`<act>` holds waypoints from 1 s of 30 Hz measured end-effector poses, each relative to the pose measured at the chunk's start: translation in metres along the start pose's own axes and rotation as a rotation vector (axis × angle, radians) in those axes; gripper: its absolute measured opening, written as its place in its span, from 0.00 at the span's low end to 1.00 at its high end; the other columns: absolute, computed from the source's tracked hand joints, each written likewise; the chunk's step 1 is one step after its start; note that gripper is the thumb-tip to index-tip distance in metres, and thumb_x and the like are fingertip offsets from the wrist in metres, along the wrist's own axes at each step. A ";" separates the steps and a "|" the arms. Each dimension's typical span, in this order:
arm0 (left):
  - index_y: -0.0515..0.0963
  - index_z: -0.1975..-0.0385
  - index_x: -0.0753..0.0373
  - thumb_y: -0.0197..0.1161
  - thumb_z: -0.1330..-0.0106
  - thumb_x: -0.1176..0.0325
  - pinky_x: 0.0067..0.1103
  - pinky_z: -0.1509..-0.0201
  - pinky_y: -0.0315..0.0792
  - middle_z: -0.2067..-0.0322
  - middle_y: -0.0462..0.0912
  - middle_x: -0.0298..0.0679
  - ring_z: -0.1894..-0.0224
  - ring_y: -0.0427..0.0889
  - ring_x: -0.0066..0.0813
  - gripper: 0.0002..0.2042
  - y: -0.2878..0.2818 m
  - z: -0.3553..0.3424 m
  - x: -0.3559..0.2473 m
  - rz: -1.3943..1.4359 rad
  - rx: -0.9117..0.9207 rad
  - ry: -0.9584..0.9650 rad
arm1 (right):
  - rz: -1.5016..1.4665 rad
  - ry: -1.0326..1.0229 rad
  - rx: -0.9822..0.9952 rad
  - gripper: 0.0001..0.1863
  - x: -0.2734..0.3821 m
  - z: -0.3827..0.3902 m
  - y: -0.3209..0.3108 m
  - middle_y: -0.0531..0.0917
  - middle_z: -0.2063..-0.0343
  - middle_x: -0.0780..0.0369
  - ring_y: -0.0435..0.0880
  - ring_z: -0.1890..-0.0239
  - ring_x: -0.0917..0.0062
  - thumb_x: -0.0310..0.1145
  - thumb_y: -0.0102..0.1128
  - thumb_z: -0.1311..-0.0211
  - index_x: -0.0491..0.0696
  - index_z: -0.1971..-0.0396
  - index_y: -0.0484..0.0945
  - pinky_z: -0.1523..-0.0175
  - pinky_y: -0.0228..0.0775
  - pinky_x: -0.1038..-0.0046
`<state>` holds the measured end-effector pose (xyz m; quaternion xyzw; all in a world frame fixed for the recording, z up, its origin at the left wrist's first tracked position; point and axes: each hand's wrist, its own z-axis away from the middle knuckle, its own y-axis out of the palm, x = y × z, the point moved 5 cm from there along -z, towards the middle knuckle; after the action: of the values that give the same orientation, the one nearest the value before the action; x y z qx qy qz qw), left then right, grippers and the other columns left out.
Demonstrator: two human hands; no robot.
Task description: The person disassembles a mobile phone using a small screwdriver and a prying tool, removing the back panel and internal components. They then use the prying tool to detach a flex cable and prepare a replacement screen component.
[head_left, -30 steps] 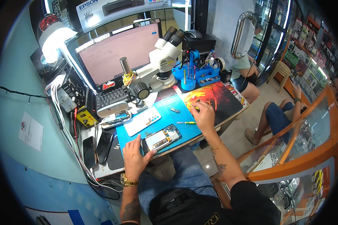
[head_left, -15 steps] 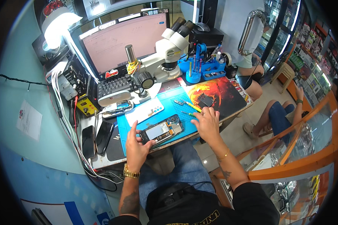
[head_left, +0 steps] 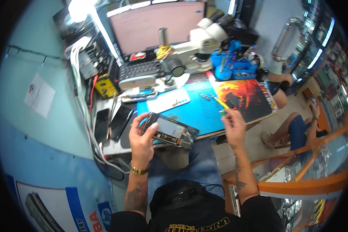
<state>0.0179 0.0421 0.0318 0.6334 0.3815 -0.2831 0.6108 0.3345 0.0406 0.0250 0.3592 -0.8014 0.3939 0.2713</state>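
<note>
A smartphone with its back cover off (head_left: 170, 129) is raised and tilted above the mat's front edge. My left hand (head_left: 142, 133) grips its left end, thumb across the exposed inside and fingers around the edge. My right hand (head_left: 234, 125) is closed to the right of the phone, apart from it. Its fingertips pinch a small green screwdriver (head_left: 222, 113), mostly hidden and blurred. Just beyond those fingers a yellow-handled tool (head_left: 221, 103) lies on the blue work mat (head_left: 205, 123). A white phone panel (head_left: 169, 101) rests behind the phone.
A stereo microscope (head_left: 207, 40) stands behind the mat, with a keyboard (head_left: 139, 71) and monitor (head_left: 158, 27) to its left. A blue tool organizer (head_left: 243, 67) is at the back right. Two dark phones lie left, near cables (head_left: 79, 92). Another person sits at right, beyond the table.
My left hand has lifted the phone off the mat and tilted it. My right hand has moved away from the phone with the screwdriver. The whole view has shifted.
</note>
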 end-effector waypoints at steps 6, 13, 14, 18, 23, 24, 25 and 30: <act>0.67 0.38 0.67 0.63 0.32 0.77 0.20 0.56 0.80 0.58 0.85 0.42 0.61 0.85 0.21 0.23 0.018 0.050 -0.008 -0.003 0.044 -0.360 | -0.860 0.401 -0.006 0.19 0.011 0.054 -0.012 0.73 0.72 0.69 0.70 0.72 0.90 0.31 0.58 0.28 0.39 0.42 0.73 0.70 0.59 0.88; 0.68 0.37 0.66 0.59 0.29 0.70 0.21 0.53 0.81 0.58 0.85 0.38 0.61 0.85 0.24 0.22 -0.016 0.140 0.039 0.049 -0.080 -0.704 | -1.150 0.932 0.150 0.13 0.045 0.140 0.039 0.79 0.75 0.62 0.74 0.84 0.82 0.36 0.55 0.25 0.43 0.51 0.73 0.82 0.63 0.82; 0.69 0.38 0.66 0.58 0.28 0.66 0.26 0.51 0.82 0.58 0.85 0.39 0.58 0.85 0.27 0.21 -0.017 0.141 0.049 0.257 -0.034 -0.817 | -1.196 0.987 0.139 0.13 0.042 0.143 0.048 0.81 0.73 0.61 0.77 0.83 0.80 0.36 0.55 0.25 0.44 0.50 0.72 0.82 0.65 0.81; 0.73 0.44 0.65 0.52 0.24 0.57 0.42 0.47 0.82 0.55 0.83 0.47 0.54 0.86 0.38 0.19 0.002 0.141 0.061 0.627 0.014 -0.954 | -1.288 0.947 0.161 0.15 0.049 0.131 0.061 0.81 0.70 0.59 0.85 0.74 0.72 0.30 0.59 0.29 0.44 0.48 0.69 0.74 0.78 0.76; 0.71 0.41 0.68 0.61 0.33 0.79 0.44 0.46 0.81 0.51 0.82 0.54 0.50 0.84 0.44 0.20 0.016 0.117 0.046 0.402 0.149 -0.718 | -1.351 0.808 0.171 0.15 0.069 0.094 0.055 0.82 0.67 0.57 0.88 0.61 0.65 0.23 0.63 0.34 0.45 0.50 0.71 0.61 0.85 0.69; 0.71 0.41 0.68 0.61 0.33 0.79 0.44 0.46 0.81 0.51 0.82 0.54 0.50 0.84 0.44 0.20 0.016 0.116 0.046 0.401 0.159 -0.713 | -1.357 0.752 0.191 0.14 0.074 0.089 0.053 0.83 0.66 0.57 0.87 0.58 0.63 0.22 0.63 0.35 0.45 0.52 0.72 0.58 0.85 0.67; 0.71 0.40 0.69 0.61 0.34 0.80 0.41 0.44 0.81 0.52 0.83 0.54 0.50 0.85 0.44 0.21 0.015 0.113 0.042 0.216 0.255 -0.570 | -1.362 0.697 0.212 0.13 0.079 0.084 0.051 0.83 0.65 0.56 0.87 0.55 0.61 0.20 0.63 0.36 0.45 0.55 0.74 0.55 0.85 0.64; 0.78 0.45 0.71 0.67 0.40 0.85 0.28 0.46 0.80 0.56 0.87 0.51 0.53 0.87 0.36 0.21 0.018 0.099 0.023 -0.337 0.465 -0.006 | -1.368 0.488 0.267 0.10 0.096 0.081 0.044 0.85 0.62 0.52 0.87 0.53 0.60 0.19 0.63 0.36 0.44 0.58 0.75 0.50 0.83 0.62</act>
<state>0.0562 -0.0520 0.0142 0.6831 0.4045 -0.4625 0.3947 0.2302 -0.0420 0.0302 0.7108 -0.2603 0.2997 0.5807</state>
